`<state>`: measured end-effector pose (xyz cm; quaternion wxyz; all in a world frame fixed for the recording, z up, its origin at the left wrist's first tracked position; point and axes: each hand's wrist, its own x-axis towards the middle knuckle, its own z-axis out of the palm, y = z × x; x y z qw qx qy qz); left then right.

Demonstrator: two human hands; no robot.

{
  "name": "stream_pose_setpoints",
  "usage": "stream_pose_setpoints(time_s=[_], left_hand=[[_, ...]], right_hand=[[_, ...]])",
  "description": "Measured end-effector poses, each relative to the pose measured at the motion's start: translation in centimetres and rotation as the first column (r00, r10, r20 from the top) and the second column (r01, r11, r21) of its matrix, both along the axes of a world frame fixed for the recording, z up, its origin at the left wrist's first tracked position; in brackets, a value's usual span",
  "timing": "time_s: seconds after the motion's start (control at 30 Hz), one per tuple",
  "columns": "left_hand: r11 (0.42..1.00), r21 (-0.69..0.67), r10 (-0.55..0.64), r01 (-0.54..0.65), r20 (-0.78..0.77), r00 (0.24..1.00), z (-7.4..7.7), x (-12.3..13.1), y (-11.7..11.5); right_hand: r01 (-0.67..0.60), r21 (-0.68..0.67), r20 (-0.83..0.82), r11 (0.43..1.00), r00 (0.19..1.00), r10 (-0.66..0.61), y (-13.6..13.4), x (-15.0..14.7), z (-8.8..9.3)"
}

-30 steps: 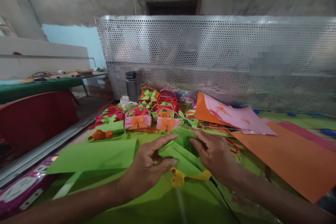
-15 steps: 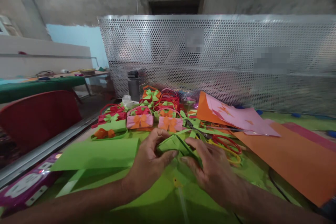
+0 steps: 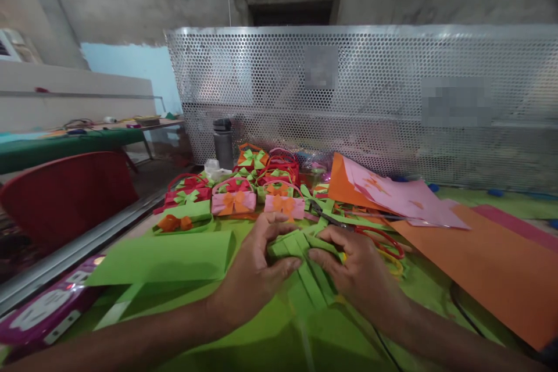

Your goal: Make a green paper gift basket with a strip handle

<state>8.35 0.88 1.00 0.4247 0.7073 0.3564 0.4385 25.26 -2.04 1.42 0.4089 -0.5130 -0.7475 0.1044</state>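
Observation:
My left hand (image 3: 255, 264) grips the left side of a folded green piece (image 3: 300, 250), its thumb lying on the front face. On the piece's right side, my right hand (image 3: 357, 264) pinches it between thumb and fingers. Green strips hang down from the piece between both hands, over the green work surface. To the left lies a curled green sheet (image 3: 165, 258). Just behind the hands stand small pink bags (image 3: 234, 202) with orange bows. Scissors (image 3: 329, 216) with red handles lie behind my right hand.
A dark bottle (image 3: 224, 145) stands before the perforated metal screen (image 3: 270, 81). Orange sheets (image 3: 483, 267) and pink sheets (image 3: 405, 197) lie at the right. A purple device (image 3: 47, 308) is at the lower left, near a red chair (image 3: 70, 200).
The green piece has been turned in my hands, so its strips now show across the front and hang downward. Both hands have shifted slightly and still hold it.

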Motion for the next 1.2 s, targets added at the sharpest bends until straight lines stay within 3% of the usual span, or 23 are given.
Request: stream_pose_setpoints(time_s=[0.1,0.3,0.4,0.5,0.57,0.8,1.07,1.2], left_hand=[[1.000,-0.029,-0.011,0.011,-0.030,0.999,0.0,0.0,0.0],[1.000,-0.002,0.015,-0.015,0.061,0.998,0.0,-0.5,-0.1],[0.986,0.134,0.090,-0.097,0.056,0.994,0.3,-1.2,0.1],[0.929,0.331,0.173,-0.165,0.005,0.985,0.5,-1.7,0.5],[0.905,0.386,0.209,-0.178,-0.040,0.977,0.6,-1.8,0.8],[0.926,0.343,0.205,-0.157,-0.108,0.973,0.3,-1.6,1.4],[0.925,0.359,0.189,-0.126,-0.147,0.971,-0.1,-1.4,1.1],[0.953,0.265,0.191,-0.146,-0.152,0.970,-0.1,-1.0,1.2]], right_hand=[[-0.010,0.057,-0.005,0.998,1.000,0.011,0.1,0.2,-0.2],[0.045,0.239,0.082,0.970,0.994,-0.066,0.3,0.5,0.0],[0.060,0.308,0.133,0.949,0.985,-0.106,0.5,0.8,0.1],[0.076,0.356,0.193,0.931,0.969,-0.153,0.8,1.2,-0.2],[0.080,0.376,0.221,0.923,0.960,-0.173,1.0,1.4,-0.5],[0.019,0.398,0.281,0.917,0.949,-0.142,0.9,1.4,-0.7],[0.002,0.454,0.375,0.891,0.907,-0.193,0.4,1.1,-0.7],[-0.020,0.466,0.397,0.884,0.898,-0.190,0.3,1.0,-0.7]])
